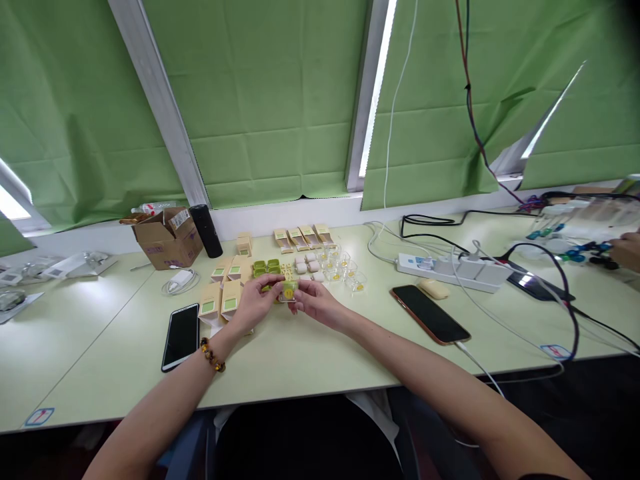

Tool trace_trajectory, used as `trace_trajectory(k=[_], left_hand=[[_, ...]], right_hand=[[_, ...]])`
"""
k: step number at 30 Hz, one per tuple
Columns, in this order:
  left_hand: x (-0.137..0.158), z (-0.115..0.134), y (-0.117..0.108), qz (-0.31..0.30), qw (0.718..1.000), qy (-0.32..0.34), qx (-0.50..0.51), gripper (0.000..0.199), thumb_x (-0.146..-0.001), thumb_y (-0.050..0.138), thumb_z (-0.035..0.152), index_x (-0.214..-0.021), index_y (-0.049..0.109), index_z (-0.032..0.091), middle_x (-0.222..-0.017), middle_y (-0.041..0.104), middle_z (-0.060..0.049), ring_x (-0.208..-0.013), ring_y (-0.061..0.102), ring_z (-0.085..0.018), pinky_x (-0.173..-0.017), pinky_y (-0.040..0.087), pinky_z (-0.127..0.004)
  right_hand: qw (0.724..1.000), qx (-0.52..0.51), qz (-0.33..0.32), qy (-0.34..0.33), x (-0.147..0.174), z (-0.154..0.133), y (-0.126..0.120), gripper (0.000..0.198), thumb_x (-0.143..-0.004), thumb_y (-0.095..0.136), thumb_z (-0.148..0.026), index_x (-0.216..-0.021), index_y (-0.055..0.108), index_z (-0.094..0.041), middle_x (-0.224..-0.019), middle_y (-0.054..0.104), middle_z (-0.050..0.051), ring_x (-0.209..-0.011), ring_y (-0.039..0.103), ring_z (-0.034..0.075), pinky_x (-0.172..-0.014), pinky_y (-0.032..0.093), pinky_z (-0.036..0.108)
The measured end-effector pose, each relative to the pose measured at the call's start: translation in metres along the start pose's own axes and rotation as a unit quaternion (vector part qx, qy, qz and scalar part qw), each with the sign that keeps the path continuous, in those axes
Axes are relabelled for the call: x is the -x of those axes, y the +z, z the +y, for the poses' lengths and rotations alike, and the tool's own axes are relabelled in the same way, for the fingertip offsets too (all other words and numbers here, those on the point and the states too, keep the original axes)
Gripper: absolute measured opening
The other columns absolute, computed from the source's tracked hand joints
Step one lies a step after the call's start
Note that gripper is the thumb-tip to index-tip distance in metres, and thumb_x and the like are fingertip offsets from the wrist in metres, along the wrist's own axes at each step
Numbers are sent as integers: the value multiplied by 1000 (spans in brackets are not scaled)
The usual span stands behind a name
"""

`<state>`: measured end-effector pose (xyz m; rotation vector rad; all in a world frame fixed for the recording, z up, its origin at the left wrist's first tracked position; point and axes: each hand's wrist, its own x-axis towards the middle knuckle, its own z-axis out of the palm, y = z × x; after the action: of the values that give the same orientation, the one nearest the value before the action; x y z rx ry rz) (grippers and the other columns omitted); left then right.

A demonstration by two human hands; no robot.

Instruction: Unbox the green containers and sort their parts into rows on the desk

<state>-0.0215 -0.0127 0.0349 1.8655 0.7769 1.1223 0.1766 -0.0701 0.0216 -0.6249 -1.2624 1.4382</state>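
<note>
A small clear plastic case (289,291) with green inside and a yellow round mark is held between my two hands above the table. My left hand (261,301) pinches its left side, and my right hand (315,300) grips the right side. Just beyond my fingers lie green cases (266,267), small yellow pieces (286,271) and white rounded pieces (307,265). Several clear covers with yellow marks (345,267) spread to the right. Cream paper boxes with green labels (221,300) stand by my left hand, while more cream boxes (304,238) form a row at the back.
A white phone (181,337) lies left, near a coiled white cable (180,281), a cardboard box (167,240) and a black cylinder (205,231). To the right are a charging phone (430,313), a power strip (453,270) and loose cables. Another person's hand (627,250) shows far right.
</note>
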Motion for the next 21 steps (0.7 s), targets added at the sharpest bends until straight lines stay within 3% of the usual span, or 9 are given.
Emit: trace_trajectory(k=[8,15,18,21], left_hand=[[7,-4,7,26,999,24,8,36,-93,72,49,-110,80,19,-118,76,-14,-105,73,-27,-82,64,-36],[16,3,14,13,997,23,69,40,-92,76,45,-124,75,22,-132,71,-12,-123,68,-29,-103,60,-43],[17,5,16,-24,993,12,113,48,-89,80,46,-131,71,23,-135,70,-13,-125,67,-29,-103,59,-42],[16,6,16,-72,976,-13,204,54,-87,84,46,-133,69,22,-138,69,-14,-125,67,-29,-103,59,-40]], right_hand=[[1000,-17,3,2,5,-1,1,50,-71,94,-47,-105,69,-20,-96,73,6,-72,56,13,-66,46,29],[987,101,107,-64,3,8,0,64,-67,95,-44,-114,55,-26,-98,65,0,-76,60,14,-59,50,26],[963,196,147,-109,6,12,4,66,-68,94,-45,-115,51,-28,-104,63,0,-77,62,14,-67,57,31],[900,334,191,-203,12,13,7,62,-74,93,-45,-119,54,-26,-111,61,4,-78,58,15,-73,57,36]])
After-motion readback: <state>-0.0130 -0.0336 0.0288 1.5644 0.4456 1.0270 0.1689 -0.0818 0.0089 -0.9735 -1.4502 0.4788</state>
